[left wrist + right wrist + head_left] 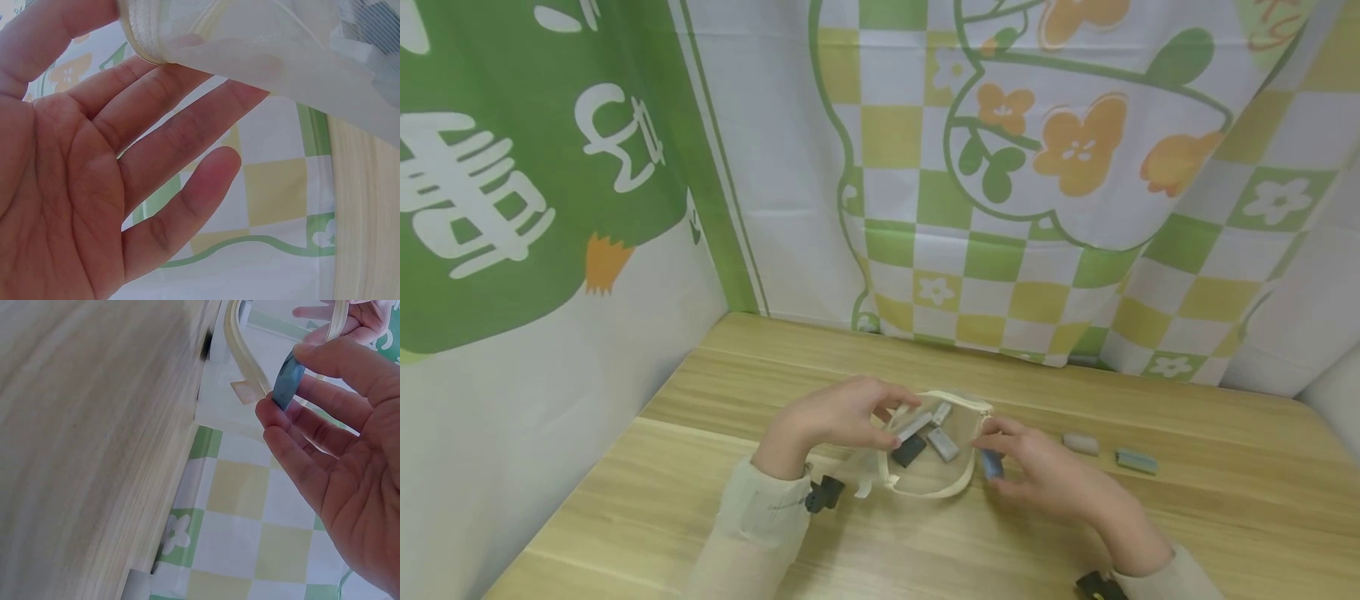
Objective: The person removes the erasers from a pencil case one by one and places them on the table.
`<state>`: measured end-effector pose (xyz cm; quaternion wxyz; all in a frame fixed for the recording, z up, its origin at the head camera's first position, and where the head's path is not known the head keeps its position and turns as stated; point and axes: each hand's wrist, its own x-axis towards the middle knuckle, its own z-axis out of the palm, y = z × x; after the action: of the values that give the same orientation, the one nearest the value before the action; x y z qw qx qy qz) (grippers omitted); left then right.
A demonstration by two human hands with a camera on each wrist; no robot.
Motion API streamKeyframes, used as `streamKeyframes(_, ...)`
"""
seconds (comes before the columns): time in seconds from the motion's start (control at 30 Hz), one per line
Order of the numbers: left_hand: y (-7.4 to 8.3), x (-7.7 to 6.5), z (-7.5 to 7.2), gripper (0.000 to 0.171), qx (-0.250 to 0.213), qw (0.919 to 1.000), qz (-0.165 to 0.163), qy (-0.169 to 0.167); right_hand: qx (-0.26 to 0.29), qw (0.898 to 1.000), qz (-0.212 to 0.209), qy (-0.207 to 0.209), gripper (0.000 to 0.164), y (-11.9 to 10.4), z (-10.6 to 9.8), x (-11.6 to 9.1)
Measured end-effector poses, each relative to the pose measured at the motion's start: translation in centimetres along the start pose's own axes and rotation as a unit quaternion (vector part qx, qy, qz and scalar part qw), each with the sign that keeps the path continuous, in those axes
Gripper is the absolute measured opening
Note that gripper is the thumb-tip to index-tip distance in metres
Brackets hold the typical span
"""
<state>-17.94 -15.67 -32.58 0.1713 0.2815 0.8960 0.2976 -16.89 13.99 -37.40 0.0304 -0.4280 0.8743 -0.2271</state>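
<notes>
A translucent pouch with a cream zippered rim (951,486) stands on the table, its mouth spread wide. Inside lie several small blocks, among them a dark one (909,451) and a light grey one (943,444). My left hand (850,417) holds the pouch's left rim; in the left wrist view some fingers (187,128) pass behind the see-through wall. At the right rim, my right hand (1037,471) pinches a small blue block (288,381) between thumb and fingertips. What kind of block it is cannot be told.
To the right of my right hand, a grey-brown block (1080,443) and a green block (1137,461) lie on the wooden table (700,500). Printed curtains (887,200) hang along the table's back edge and left side.
</notes>
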Motion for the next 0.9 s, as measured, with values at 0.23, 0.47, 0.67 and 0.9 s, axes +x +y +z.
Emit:
streamKeyframes(0.23, 0.1, 0.0, 0.0, 0.057, 0.001, 1.0000, -0.004, 0.002, -0.005, 1.000, 0.003, 0.004, 0.048, 0.1, -0.2, -0.4)
streamKeyframes(0.47, 0.1, 0.0, 0.0, 0.058, -0.002, 1.0000, -0.003, 0.001, -0.008, 1.000, 0.022, 0.002, 0.050, 0.4, -0.5, -0.9)
streamKeyframes(0.67, 0.2, 0.0, -0.1, 0.058, -0.001, 1.0000, -0.002, -0.003, -0.010, 1.000, 0.024, 0.006, 0.049, 0.7, -0.7, -1.2)
streamKeyframes(0.9, 0.2, -0.1, 0.0, 0.058, -0.001, 1.0000, -0.003, -0.004, -0.014, 1.000, 0.024, 0.014, 0.048, 1.0, -0.6, -1.6)
